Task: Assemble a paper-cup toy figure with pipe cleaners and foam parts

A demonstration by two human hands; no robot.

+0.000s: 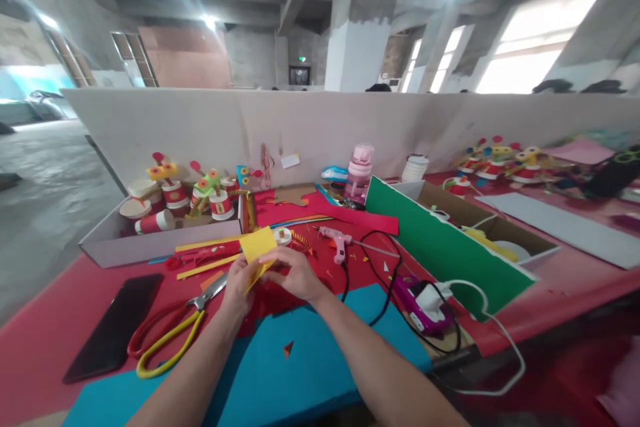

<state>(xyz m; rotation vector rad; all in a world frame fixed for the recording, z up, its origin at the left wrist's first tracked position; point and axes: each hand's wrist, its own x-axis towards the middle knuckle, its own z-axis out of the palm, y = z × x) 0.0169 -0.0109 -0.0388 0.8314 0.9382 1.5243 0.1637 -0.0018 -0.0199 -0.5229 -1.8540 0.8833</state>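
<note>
Both my hands meet over the red table top, just beyond a blue sheet (320, 360). My left hand (237, 288) and my right hand (296, 272) pinch a piece of yellow paper (257, 248) between closed fingers. The paper stands tilted up between them. Large scissors with red and yellow handles (170, 337) lie open just left of my left hand. A pink glue gun (336, 239) rests on the table behind my right hand, its black cord (376, 280) looping toward me.
A black phone (116, 325) lies at the left. A white box (115, 240) holds paper-cup crafts. A green-sided cardboard box (450, 250) stands right. A power strip with plug (425, 303), a pink bottle (359, 172), red and yellow paper strips and a grey partition wall are also here.
</note>
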